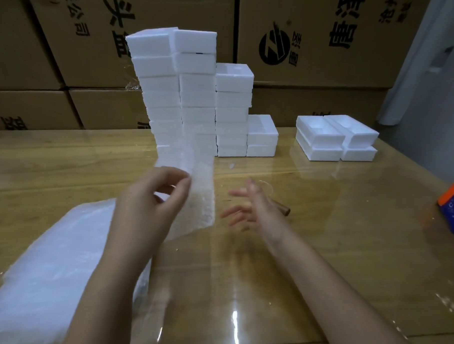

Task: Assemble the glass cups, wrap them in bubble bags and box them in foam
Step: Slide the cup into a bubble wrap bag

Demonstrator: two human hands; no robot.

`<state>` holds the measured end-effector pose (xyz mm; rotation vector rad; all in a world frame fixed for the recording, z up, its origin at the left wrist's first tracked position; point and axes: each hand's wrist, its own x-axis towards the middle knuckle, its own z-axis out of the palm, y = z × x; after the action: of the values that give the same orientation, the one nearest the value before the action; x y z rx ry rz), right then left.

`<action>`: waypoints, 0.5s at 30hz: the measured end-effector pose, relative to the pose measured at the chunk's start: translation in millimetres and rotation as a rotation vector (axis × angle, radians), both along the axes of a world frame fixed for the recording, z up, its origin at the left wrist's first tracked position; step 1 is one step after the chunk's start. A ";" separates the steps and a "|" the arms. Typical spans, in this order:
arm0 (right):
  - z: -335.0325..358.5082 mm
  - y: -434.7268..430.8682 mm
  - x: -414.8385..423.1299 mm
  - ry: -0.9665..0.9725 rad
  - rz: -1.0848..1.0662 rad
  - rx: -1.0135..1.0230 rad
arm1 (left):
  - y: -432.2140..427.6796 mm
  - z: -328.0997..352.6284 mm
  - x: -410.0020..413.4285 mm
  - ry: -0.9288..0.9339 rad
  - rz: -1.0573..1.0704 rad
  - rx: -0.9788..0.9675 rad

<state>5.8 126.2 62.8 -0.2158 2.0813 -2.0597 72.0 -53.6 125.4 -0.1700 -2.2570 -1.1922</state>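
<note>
My left hand (157,197) pinches the top edge of a clear bubble bag (196,194) and holds it upright above the table. My right hand (247,206) hovers beside the bag with its fingers spread and blurred, holding nothing. Just behind that hand a glass cup (268,189) with a brown wooden handle (283,208) lies on the table, mostly hidden by the hand. White foam boxes (172,91) stand stacked in tall columns behind the bag.
A pile of bubble bags (47,268) lies at the near left. Open foam trays (334,137) sit at the back right. An orange and blue object (453,205) is at the right edge. Cardboard cartons (317,45) wall the back of the glossy wooden table (348,229).
</note>
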 end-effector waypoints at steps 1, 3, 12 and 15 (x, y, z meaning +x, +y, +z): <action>2.0 -4.8 3.0 -0.121 0.108 -0.064 | 6.1 -2.7 -0.4 -0.034 -0.058 -0.027; 0.6 -9.0 6.8 -0.140 0.151 -0.083 | 15.0 -9.7 -1.5 -0.096 -0.144 -0.079; -9.9 3.6 -3.0 0.060 -0.194 0.106 | 16.9 -18.5 -4.8 -0.045 0.265 -0.149; -10.6 6.8 -5.3 0.138 -0.261 0.227 | 11.6 -13.6 -4.9 -0.055 0.330 -0.230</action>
<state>0.5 133.0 52.2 -0.0524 2.5241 -1.9685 67.1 -42.0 111.8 0.1452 -2.3522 -0.7743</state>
